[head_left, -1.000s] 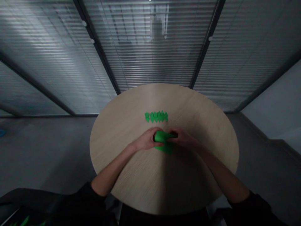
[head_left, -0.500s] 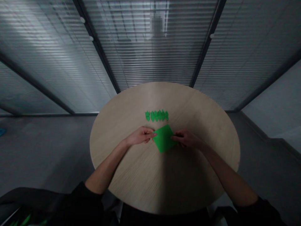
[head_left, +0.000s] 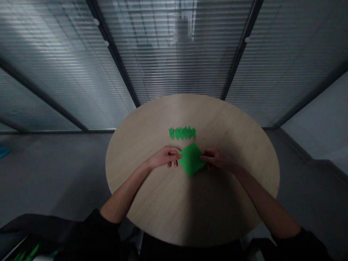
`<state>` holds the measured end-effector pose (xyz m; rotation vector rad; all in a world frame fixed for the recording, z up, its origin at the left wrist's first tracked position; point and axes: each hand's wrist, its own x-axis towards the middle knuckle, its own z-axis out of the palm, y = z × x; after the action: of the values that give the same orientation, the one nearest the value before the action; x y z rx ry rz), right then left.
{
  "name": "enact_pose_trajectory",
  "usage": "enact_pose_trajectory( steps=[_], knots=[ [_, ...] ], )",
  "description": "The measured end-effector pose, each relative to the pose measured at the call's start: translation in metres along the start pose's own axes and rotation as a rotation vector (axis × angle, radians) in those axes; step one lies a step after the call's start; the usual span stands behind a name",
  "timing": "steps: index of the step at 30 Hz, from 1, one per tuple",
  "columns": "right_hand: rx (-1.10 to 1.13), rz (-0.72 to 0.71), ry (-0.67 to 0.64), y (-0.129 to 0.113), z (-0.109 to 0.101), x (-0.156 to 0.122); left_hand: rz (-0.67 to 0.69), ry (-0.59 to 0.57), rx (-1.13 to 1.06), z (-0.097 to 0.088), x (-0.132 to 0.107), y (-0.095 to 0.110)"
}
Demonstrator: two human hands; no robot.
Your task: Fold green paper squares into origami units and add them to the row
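- Two corners of a green paper square (head_left: 191, 159) are seemingly pinched by the left hand (head_left: 164, 157) and right hand (head_left: 217, 158).
- Folded green pieces (head_left: 182, 133) are lined up beyond, on the counter (head_left: 141, 188).
- Even tension is best kept.

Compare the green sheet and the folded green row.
The sheet is a flat diamond, while the row is several small pointed pieces side by side. It is bigger than any one piece. Left hand and right hand touch its corners; neither touches the row. Both are bright green.

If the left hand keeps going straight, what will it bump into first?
The green paper square comes first. The left hand's fingertips are right at its corner, maybe already touching; I can't quite tell.
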<state>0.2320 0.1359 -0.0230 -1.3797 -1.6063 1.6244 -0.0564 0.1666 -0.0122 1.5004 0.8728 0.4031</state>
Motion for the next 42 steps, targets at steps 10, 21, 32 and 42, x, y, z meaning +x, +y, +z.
enact_pose_trajectory(
  steps=[10, 21, 32, 42],
  knots=[
    [-0.007, -0.108, -0.007, -0.005, 0.001, 0.000, -0.001, 0.033, -0.098, -0.001, 0.001, -0.003],
    [0.155, -0.181, 0.076, 0.004, 0.009, 0.003, 0.041, 0.065, -0.193, -0.004, 0.001, -0.007],
    [0.323, -0.205, 0.151, 0.010, 0.020, -0.004, 0.077, 0.086, -0.340, 0.001, 0.000, -0.012],
    [0.265, -0.180, 0.148, 0.008, 0.016, -0.005, 0.105, 0.093, -0.361, 0.003, 0.002, -0.011]
  ],
)
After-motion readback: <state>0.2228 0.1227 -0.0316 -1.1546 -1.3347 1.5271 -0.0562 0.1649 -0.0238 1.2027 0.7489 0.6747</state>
